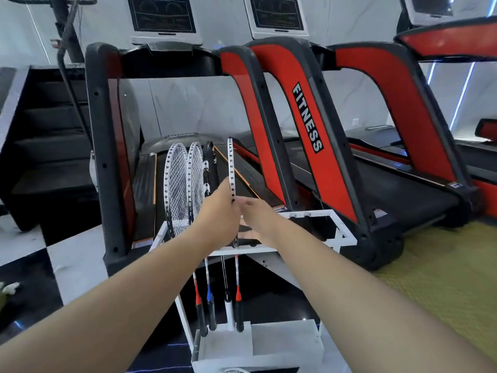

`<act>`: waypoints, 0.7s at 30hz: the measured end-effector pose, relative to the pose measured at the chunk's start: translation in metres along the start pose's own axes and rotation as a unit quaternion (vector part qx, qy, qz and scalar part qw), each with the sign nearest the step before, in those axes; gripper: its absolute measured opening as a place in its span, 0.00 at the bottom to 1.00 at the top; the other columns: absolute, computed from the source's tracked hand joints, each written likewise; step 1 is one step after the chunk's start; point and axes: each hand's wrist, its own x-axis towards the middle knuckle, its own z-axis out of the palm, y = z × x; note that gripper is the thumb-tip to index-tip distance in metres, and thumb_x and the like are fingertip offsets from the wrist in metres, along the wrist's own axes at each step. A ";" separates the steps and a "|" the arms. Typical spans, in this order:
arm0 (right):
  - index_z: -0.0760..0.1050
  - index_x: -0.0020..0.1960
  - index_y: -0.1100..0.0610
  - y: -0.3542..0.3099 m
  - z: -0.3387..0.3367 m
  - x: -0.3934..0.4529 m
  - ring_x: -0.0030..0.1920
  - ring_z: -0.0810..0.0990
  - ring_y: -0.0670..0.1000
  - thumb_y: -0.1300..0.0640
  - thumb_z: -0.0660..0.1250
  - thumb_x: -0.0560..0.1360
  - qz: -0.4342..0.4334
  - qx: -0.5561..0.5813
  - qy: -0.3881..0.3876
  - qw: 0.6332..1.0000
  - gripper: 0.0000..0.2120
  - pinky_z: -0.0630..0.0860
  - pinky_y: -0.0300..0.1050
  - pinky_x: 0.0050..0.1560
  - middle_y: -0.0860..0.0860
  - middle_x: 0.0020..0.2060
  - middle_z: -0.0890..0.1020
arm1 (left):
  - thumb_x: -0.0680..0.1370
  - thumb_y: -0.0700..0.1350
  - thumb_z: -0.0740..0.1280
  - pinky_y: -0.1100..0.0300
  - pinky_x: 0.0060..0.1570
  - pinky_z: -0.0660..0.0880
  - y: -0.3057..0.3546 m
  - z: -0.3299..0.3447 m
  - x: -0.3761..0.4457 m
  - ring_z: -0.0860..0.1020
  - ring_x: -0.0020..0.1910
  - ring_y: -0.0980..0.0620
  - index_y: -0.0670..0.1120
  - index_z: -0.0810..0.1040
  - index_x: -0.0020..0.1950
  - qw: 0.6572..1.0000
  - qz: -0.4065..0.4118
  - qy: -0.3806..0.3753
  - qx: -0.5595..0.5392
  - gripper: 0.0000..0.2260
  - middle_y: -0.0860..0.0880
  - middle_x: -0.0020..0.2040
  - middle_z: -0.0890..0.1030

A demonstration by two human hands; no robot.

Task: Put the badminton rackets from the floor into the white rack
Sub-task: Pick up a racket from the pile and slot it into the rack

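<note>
Rackets stand head-up in the white rack, four of them, handles down in the base block and shafts passing through the top rail. Farthest right is the white-framed racket, seen edge-on, and the left hand grips the lower part of its frame, fingers curled round the rim. Just to the right of that hand, touching it at the knuckles, the right hand reaches in with its fingers bent downward toward the rail; whether they pinch the racket's throat or only rest beside it cannot be told, since the left hand hides the contact. Left of the left hand stand the black racket, then two white rackets with strung faces turned toward the camera, the nearer one and the outer one. Below the hands the shafts run down to red, blue and white collars above dark grips in the base. Beyond the hands stand red and black treadmills, one lettered FITNESS, with screens above. Right of the right arm lies a yellow-green mat; under the rack the floor is black and white tile
</note>
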 end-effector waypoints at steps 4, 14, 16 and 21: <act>0.81 0.66 0.51 0.003 -0.002 -0.001 0.69 0.75 0.59 0.54 0.63 0.82 -0.002 0.004 -0.010 1.000 0.15 0.78 0.62 0.65 0.54 0.69 0.78 | 0.85 0.41 0.59 0.60 0.27 0.64 -0.003 0.003 0.000 0.65 0.30 0.51 0.46 0.66 0.45 1.000 0.003 0.003 -0.003 0.09 0.49 0.36 0.70; 0.72 0.74 0.54 -0.001 -0.008 -0.022 0.72 0.73 0.57 0.44 0.64 0.82 0.023 -0.028 -0.017 0.999 0.25 0.77 0.61 0.66 0.52 0.75 0.73 | 0.87 0.44 0.59 0.67 0.21 0.67 -0.001 -0.003 -0.012 0.71 0.30 0.54 0.48 0.70 0.67 0.996 0.012 0.010 -0.087 0.09 0.45 0.52 0.81; 0.74 0.73 0.54 -0.004 -0.010 -0.028 0.71 0.73 0.57 0.48 0.64 0.83 0.029 -0.041 -0.001 0.999 0.21 0.75 0.62 0.69 0.54 0.73 0.74 | 0.86 0.42 0.60 0.67 0.25 0.70 -0.001 -0.005 -0.017 0.78 0.39 0.51 0.50 0.66 0.77 0.993 0.012 0.035 -0.110 0.18 0.48 0.66 0.79; 0.76 0.66 0.53 -0.001 -0.014 -0.054 0.67 0.77 0.54 0.52 0.62 0.83 0.000 -0.062 0.022 0.998 0.14 0.79 0.58 0.66 0.52 0.67 0.78 | 0.85 0.38 0.60 0.58 0.41 0.80 0.002 -0.015 -0.042 0.81 0.55 0.50 0.51 0.67 0.76 0.987 0.017 0.096 -0.128 0.20 0.48 0.70 0.77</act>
